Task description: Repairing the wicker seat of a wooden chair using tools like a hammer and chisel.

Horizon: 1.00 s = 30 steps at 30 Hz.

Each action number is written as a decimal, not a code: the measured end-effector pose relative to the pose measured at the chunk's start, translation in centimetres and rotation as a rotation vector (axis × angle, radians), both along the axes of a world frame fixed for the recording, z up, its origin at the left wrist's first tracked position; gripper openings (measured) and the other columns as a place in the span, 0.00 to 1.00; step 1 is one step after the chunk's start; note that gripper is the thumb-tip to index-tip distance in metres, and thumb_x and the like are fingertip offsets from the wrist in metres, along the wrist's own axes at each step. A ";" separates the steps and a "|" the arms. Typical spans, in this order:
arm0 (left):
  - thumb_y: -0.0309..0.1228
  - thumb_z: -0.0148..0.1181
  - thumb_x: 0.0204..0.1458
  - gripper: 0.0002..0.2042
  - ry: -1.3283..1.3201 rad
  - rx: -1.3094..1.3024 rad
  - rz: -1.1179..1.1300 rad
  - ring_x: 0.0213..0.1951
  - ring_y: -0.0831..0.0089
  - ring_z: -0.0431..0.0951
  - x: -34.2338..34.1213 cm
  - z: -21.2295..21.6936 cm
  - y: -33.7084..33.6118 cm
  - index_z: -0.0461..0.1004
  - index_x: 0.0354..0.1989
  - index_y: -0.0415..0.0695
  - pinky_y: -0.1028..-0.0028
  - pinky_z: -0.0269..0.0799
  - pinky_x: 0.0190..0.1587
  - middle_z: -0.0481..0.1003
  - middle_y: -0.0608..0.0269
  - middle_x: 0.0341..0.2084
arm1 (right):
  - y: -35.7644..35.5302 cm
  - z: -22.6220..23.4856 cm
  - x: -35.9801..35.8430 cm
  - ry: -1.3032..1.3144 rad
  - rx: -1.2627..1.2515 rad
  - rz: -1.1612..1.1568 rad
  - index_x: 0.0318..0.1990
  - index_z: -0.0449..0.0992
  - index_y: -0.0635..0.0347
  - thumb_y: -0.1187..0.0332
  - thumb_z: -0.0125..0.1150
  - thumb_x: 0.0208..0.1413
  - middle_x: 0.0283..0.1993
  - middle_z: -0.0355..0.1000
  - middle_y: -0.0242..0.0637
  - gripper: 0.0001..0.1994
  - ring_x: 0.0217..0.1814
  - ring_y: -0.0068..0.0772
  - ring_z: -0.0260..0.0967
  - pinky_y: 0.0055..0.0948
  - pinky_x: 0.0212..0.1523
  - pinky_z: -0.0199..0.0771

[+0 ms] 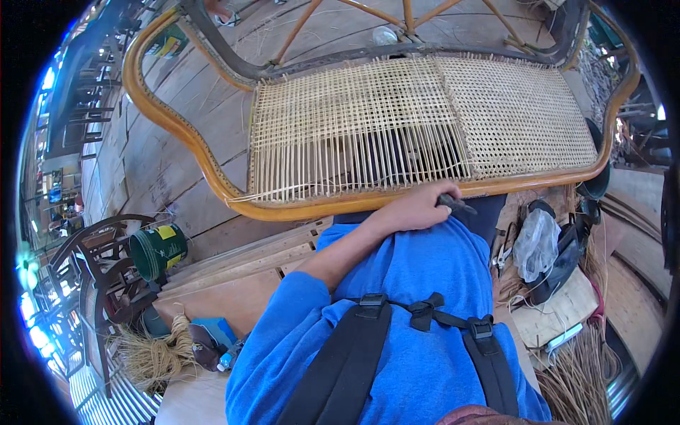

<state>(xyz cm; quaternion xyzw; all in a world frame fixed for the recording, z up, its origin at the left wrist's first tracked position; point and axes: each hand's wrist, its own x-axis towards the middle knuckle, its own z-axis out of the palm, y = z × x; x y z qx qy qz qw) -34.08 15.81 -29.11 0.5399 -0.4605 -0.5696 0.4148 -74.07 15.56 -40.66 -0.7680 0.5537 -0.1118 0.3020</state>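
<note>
A wooden seat frame with curved, orange-brown varnished rails lies across my lap. Woven cane fills its right panel in a close mesh. On the left panel, the cane strands are woven across in the far part, while the near part shows mostly lengthwise strands with gaps. My left hand rests by the near rail, fingers curled around a small dark object whose kind I cannot make out. My right hand does not show; dark shapes beneath the open strands are unclear.
A green bucket stands at the left beside dark chair frames. Bundled cane strands lie at the lower left, with more at the lower right. A clear plastic bag and hand tools sit right of me.
</note>
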 end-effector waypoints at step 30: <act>0.32 0.54 0.52 0.07 0.305 -0.157 0.461 0.21 0.84 0.65 -2.7 5.4 -8.7 0.70 0.33 0.41 0.83 0.64 0.23 0.68 0.70 0.20 | -19.7 15.2 23.8 -0.496 0.543 0.324 0.39 0.69 0.60 0.65 0.45 0.62 0.19 0.55 0.22 0.10 0.18 0.11 0.50 0.14 0.17 0.50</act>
